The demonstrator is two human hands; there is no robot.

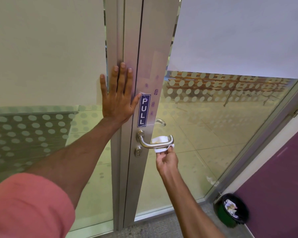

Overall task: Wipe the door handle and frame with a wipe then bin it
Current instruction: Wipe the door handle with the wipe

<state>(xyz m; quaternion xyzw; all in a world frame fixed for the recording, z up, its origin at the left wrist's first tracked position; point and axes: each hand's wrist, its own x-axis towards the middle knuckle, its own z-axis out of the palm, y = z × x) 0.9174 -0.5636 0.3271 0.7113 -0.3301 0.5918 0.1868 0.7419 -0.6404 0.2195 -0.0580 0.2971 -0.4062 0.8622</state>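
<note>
A brushed-metal lever door handle (pixel 145 144) sticks out from the aluminium door frame (pixel 148 66) at mid-height. A white wipe (pixel 160 140) is wrapped around the handle's outer end. My right hand (pixel 166 161) pinches the wipe from below, just under the handle. My left hand (pixel 118 97) lies flat with fingers spread on the fixed frame post (pixel 114 40), left of a blue PULL sticker (pixel 143 110). A keyhole cylinder (pixel 138 151) sits below the handle.
A green bin with a black liner (pixel 231 210) holding crumpled paper stands on the floor at lower right, beside a purple wall (pixel 273 186). Glass panels with frosted dots (pixel 213 126) flank the door. Grey carpet lies at the threshold.
</note>
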